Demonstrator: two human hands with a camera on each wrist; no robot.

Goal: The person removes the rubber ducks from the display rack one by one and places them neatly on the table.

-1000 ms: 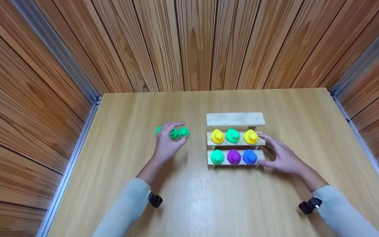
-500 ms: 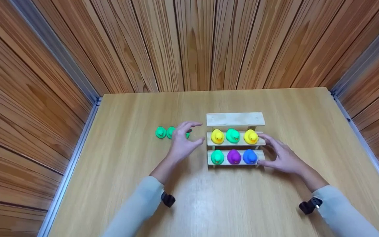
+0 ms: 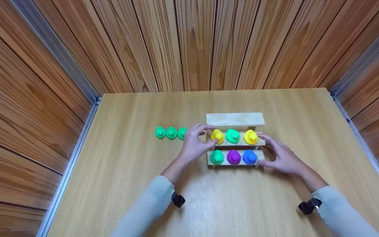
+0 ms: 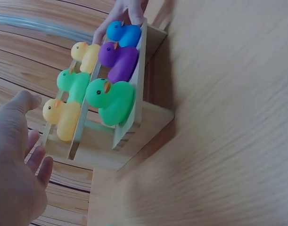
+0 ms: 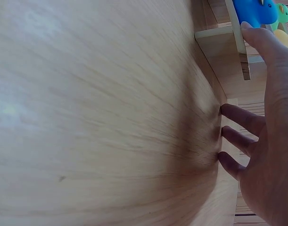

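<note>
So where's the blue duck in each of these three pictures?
Head: blue duck right of centre, at the front row's right end.
Left wrist: blue duck near the top, slightly left of centre.
Right wrist: blue duck upper right, against the top edge.
Shared landmark: the right hand, beside it.

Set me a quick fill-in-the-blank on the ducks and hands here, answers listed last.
The purple duck sits between a green duck and a ____ one.
The left hand is by the ____ duck at the middle shelf's left end.
The right hand is at the wooden stand's ____ end.
Left of the stand, ____ green toys show.

Missing words: blue; yellow; right; three
</note>
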